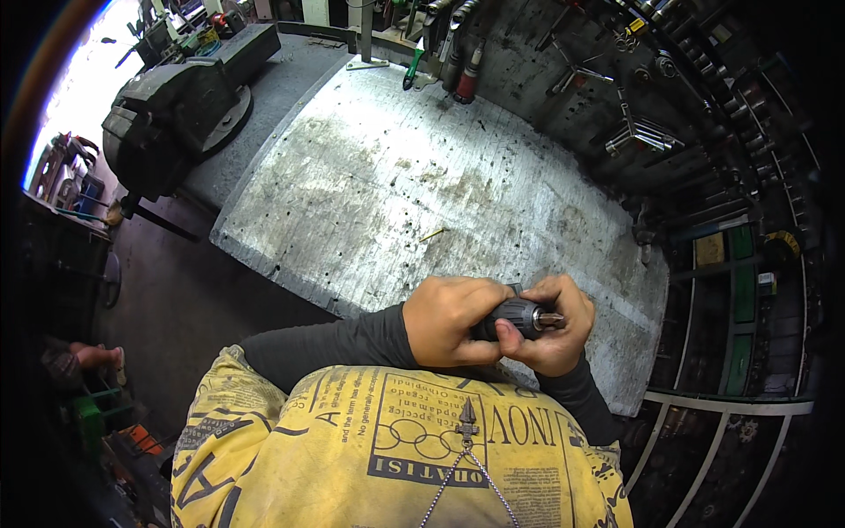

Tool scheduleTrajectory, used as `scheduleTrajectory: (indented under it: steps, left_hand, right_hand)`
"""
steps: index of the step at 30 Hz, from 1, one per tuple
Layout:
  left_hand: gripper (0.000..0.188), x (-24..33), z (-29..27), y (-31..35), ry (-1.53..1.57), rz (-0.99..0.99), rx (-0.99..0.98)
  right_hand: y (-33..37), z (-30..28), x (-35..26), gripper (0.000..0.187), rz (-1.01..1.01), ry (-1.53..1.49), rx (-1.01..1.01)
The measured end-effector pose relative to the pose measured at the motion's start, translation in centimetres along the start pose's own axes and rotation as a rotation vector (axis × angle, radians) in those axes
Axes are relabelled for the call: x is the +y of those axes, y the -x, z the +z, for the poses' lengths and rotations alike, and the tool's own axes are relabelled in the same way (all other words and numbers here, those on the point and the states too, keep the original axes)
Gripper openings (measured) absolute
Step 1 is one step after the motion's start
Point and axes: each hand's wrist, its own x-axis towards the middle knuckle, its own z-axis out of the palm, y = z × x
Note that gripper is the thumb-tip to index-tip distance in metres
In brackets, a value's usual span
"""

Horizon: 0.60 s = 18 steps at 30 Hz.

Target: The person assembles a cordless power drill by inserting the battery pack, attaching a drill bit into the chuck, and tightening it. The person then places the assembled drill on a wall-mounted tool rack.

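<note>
Close to my chest, over the near edge of the workbench, I hold a drill (520, 314) with a black ribbed chuck. A short silver bit (551, 321) sticks out of the chuck toward the right. My left hand (456, 319) is closed around the part behind the chuck. The fingers of my right hand (563, 327) grip the chuck from the other side, with the thumb pressed on its near face. Most of the drill's body is hidden by my hands. Farther off on the bench lies a thin brass-coloured piece (432, 235), apart from both hands.
The workbench (352, 194) has a worn, stained metal top. A large dark vise (172, 119) stands at its far left. A green-handled tool (412, 69) and a red and black tool (469, 75) are at the back. Wrenches (642, 136) hang at the right, above shelving (739, 407).
</note>
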Motion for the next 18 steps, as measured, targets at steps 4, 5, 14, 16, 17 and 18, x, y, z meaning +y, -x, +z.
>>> scheduleTrajectory:
  steps: [4, 5, 14, 16, 17, 18]
  left_hand:
    - [0.044, -0.2, -0.1, 0.2, 0.065, -0.042, -0.033]
    - [0.045, -0.2, -0.1, 0.2, 0.092, -0.060, -0.035]
    - [0.033, -2.1, -1.2, -0.8, 0.632, -0.657, 0.257]
    - [0.028, -3.0, -1.4, -1.2, 0.713, -0.693, 0.305]
    - [0.029, -3.3, -1.4, -1.3, 0.718, -0.709, 0.310]
    - [0.029, -3.5, -1.3, -1.2, 0.725, -0.722, 0.313]
  right_hand:
    - [0.0, -0.6, 0.1, 0.059, 0.064, -0.038, -0.161]
    - [-0.1, -1.0, 0.3, 0.065, 0.061, -0.054, -0.220]
    - [1.4, 0.1, 1.6, 0.096, 0.177, 0.155, -0.401]
    - [2.4, 1.4, 1.3, 0.096, 0.077, 0.421, -0.461]
    - [2.8, 1.8, 1.2, 0.097, 0.075, 0.453, -0.456]
    - [3.3, 2.1, 1.2, 0.097, 0.085, 0.484, -0.459]
